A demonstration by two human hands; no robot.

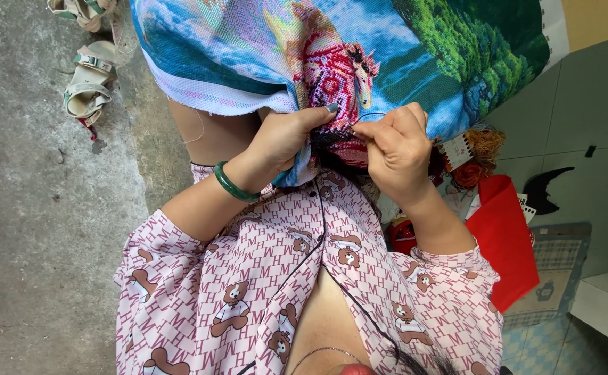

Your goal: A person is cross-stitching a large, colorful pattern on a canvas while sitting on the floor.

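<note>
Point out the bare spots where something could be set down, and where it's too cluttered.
Bare: the grey concrete floor on the left, between the sandals and the pink sleeve. Crowded: the right, where threads and a red bag sit beside the right hand.

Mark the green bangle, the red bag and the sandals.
bangle [233, 186], head view, on its outer curve at the wrist.
red bag [504, 236], head view, middle of its flat side.
sandals [88, 83], head view, strap of the nearer one.
</note>
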